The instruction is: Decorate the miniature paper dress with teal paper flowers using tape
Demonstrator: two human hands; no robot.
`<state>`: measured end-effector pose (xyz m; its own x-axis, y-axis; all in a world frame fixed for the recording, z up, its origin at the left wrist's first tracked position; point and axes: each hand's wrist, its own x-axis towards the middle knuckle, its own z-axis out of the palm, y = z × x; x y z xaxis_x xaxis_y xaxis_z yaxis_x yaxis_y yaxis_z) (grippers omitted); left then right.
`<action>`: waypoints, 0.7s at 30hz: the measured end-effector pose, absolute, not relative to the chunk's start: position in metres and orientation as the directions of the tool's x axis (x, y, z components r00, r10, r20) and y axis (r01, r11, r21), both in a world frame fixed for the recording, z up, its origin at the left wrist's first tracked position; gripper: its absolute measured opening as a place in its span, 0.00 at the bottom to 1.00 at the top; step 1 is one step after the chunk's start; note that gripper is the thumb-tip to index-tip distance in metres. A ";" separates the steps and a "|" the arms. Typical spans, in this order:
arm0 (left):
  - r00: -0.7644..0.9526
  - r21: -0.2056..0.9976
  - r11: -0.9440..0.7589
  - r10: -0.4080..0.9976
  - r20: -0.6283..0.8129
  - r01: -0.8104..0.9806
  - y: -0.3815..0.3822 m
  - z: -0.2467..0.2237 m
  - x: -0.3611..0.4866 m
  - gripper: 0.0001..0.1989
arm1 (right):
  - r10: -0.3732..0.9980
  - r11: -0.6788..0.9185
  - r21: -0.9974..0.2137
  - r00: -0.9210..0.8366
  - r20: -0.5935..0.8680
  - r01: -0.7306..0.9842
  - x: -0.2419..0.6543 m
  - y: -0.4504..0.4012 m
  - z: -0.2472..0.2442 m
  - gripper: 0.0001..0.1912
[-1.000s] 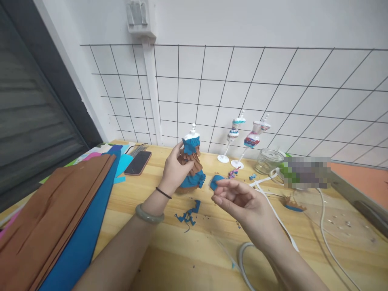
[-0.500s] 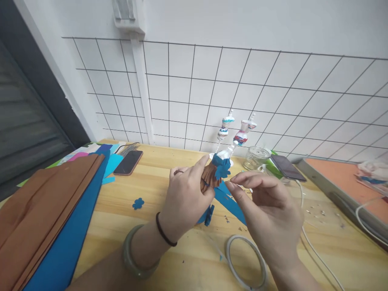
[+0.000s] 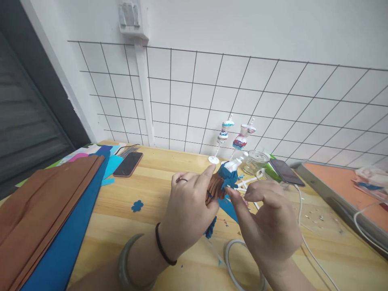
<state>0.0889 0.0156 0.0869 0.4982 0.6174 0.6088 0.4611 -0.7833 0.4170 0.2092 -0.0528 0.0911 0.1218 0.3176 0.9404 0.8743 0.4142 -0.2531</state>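
1. Your left hand [image 3: 194, 202] grips the small mannequin [image 3: 216, 185] around its brown paper ruffles, tilting it above the tabletop [image 3: 118, 234]. That tilt probably turns its front toward your right hand [image 3: 273, 218] and steadies the soft paper.
2. Your right hand has its thumb tip at the blue paper flower [image 3: 230, 185] on the mannequin's front, fingers curled above. The thumb seems to be there to press or adjust it; you can't tell from here whether anything is pinched.
3. A loose flower [image 3: 137, 205] lies left of your hands, well apart from the scraps, which likely keeps it easy to find.
4. The white ring [image 3: 228, 256], apparently a tape roll, lies near your right wrist, probably for handy reach.
5. Two other mannequins [image 3: 241, 139] stand upright by the wall; the paper stack [image 3: 57, 186] lies at the far left, leaving you elbow room.
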 end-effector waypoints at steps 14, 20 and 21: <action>0.505 0.444 -0.785 0.619 0.602 0.432 0.015 0.088 0.089 0.27 | 0.355 0.411 -0.330 0.184 0.916 0.850 0.207 -0.052 0.093 0.13; 0.512 0.427 -0.794 0.607 0.608 0.433 0.014 0.088 0.089 0.27 | 0.383 0.403 -0.397 0.242 0.891 0.825 0.206 -0.053 0.093 0.12; 0.512 0.421 -0.797 0.602 0.612 0.434 0.014 0.089 0.088 0.27 | 0.393 0.411 -0.421 0.259 0.882 0.809 0.206 -0.053 0.093 0.12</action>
